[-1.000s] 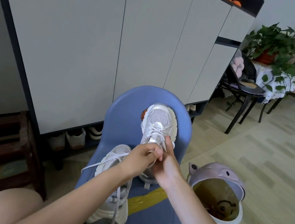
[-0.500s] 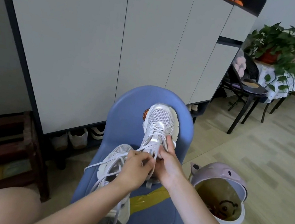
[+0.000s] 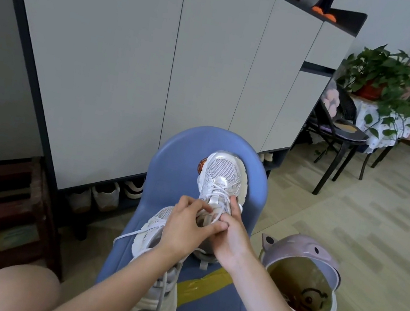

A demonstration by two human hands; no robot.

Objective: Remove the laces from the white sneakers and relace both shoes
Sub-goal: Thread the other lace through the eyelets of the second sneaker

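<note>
far sneaker [image 3: 222,177]: white, on blue chair [image 3: 177,167], toe against the backrest, partly laced
near sneaker [image 3: 152,230]: on the seat by the left forearm, loose lace [image 3: 131,232] trailing off it
left hand [image 3: 183,229]: fingers curled at far sneaker's tongue, pinching its lace
right hand [image 3: 232,237]: touching left hand, fingers pinched on same lace
around: pink bin [image 3: 301,255] on floor right of chair; white cabinet [image 3: 135,48] behind; black chair [image 3: 336,139] and plant [image 3: 380,73] far right
blocked: hands cover far sneaker's heel and upper eyelets; which eyelet unclear
cut off: bare knee [image 3: 13,289] at bottom left
</note>
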